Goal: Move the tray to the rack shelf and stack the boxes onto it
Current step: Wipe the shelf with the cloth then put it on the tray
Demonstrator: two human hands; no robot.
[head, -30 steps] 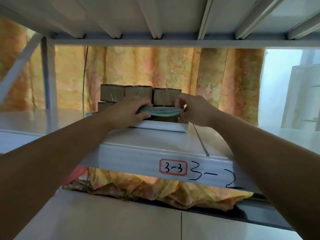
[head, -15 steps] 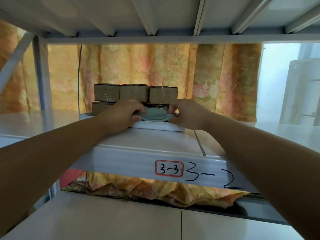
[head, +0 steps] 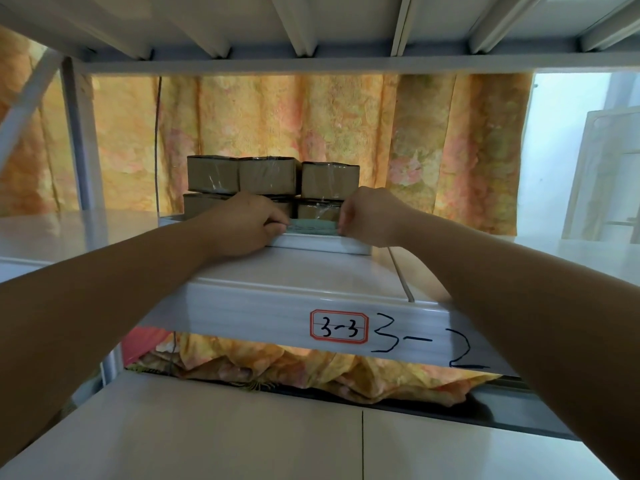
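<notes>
Both your arms reach forward over the front lip of the rack shelf [head: 277, 271], and the white tray [head: 322, 242] sits on that shelf right under your fingertips. Your left hand [head: 242, 225] is curled closed over the tray's near rim at its left end, fingers pinched on one end of a flat green item [head: 313, 226] that lies along the rim. Your right hand [head: 370, 216] is closed the same way on the other end of that green item, knuckles up, thumb tucked below. What the green item is cannot be told from here.

Just beyond your hands, the brown boxes [head: 270, 176] are stacked on the tray in two layers. Three boxes show side by side in the top layer, each wrapped in clear tape; the lower layer is mostly hidden behind your hands, with a box edge showing to the left of your left hand and another between the two hands.

Nearer to you than your wrists, the shelf's front face carries a red-bordered label [head: 338, 326] reading 3-3, with 3-2 handwritten beside it towards your right arm. Beyond the boxes hangs an orange patterned curtain [head: 311, 123].
</notes>
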